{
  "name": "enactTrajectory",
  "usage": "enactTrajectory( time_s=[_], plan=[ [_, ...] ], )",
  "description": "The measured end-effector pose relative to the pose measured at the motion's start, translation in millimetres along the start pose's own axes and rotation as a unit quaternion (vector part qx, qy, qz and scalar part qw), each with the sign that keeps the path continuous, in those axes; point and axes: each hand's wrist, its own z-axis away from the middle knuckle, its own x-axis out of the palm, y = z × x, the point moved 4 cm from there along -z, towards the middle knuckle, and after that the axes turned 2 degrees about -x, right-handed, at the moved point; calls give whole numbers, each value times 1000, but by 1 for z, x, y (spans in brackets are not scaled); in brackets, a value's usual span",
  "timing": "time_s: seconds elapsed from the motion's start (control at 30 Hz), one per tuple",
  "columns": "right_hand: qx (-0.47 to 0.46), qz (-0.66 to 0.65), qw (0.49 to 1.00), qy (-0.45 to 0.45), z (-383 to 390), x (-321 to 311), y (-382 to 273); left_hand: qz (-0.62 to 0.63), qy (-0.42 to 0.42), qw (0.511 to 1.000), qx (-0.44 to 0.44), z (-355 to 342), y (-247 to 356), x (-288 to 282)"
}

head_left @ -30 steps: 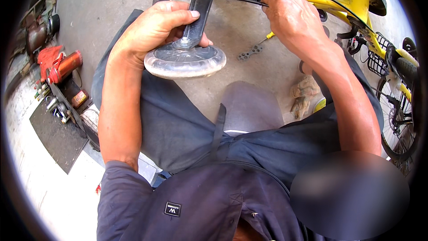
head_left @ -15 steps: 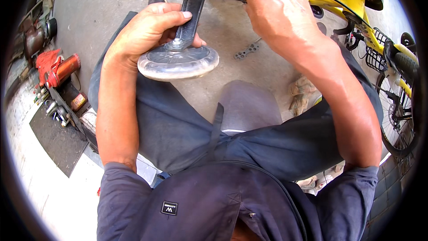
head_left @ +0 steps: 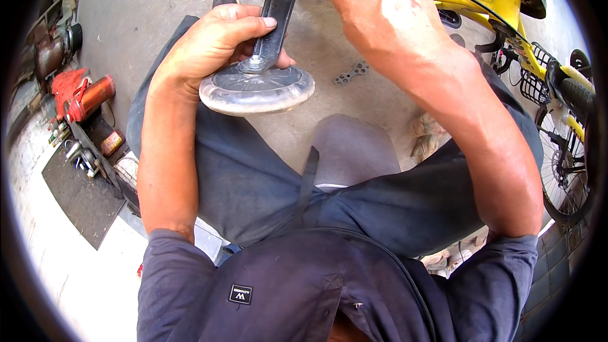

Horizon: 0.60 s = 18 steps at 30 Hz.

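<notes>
A training wheel [head_left: 256, 96] with a clear rim hangs from a black metal bracket [head_left: 280, 3]. My left hand [head_left: 212, 41] grips that bracket just above the wheel, thumb on its front and fingers behind. The bracket's upper end reaches the underside of a yellow bicycle [head_left: 503, 1]. Close to the bicycle's lower frame, right of the bracket, my right hand [head_left: 386, 16] is closed in a fist with its back towards me. Its fingers are turned away, and whatever they hold is hidden.
A flat grey multi-hole spanner [head_left: 351, 74] lies on the concrete floor between my knees. At left stand an orange-red cylinder [head_left: 95, 98] and a dark tray [head_left: 104, 130] with small items. Another bicycle's wheel [head_left: 563, 164] stands at right.
My right hand has shifted left and turned at the wrist beside the bicycle frame. My left hand and the training wheel have moved very slightly to the right.
</notes>
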Motion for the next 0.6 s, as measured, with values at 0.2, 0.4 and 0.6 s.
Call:
enactTrajectory(
  time_s=[0.2, 0.4, 0.6],
  plan=[
    [-2, 3, 989, 146, 11, 15, 9, -8, 5, 1000, 2, -1, 1, 1],
    [28, 40, 993, 108, 15, 31, 23, 0, 2, 1000, 3, 1, -1, 0],
    [71, 55, 996, -2, 9, 58, 41, 4, 5, 1000, -13, 1, -1, 2]
  ],
)
